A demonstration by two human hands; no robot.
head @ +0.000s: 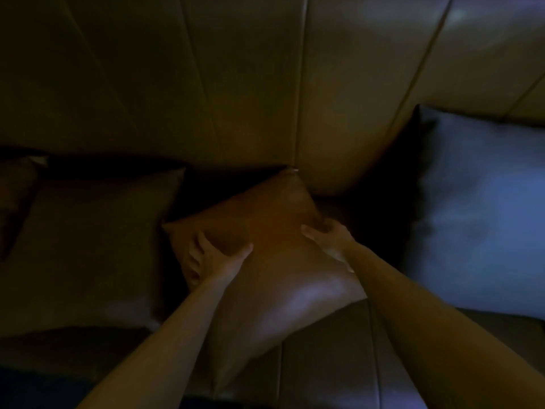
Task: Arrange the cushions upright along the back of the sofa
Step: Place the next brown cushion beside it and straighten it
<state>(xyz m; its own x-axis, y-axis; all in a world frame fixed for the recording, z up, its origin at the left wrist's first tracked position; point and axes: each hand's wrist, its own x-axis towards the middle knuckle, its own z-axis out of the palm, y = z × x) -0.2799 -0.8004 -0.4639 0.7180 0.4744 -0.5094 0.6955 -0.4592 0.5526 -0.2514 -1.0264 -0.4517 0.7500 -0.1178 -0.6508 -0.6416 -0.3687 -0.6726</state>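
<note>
The scene is dim. A brown cushion [271,249] lies tilted on the sofa seat, one corner pointing at the backrest [236,84]. My left hand [213,258] grips its left edge, thumb on top and fingers curled round the side. On the cushion's right edge, my right hand [330,234] holds it the same way. A darker brown cushion [88,240] leans at the left, next to the held one. At the right a blue-grey cushion [483,208] stands against the backrest.
The sofa is tan leather with stitched seams. The corner of another dark cushion [17,196] shows at the far left edge. The seat [324,364] runs along the bottom, with a dark strip in front of it.
</note>
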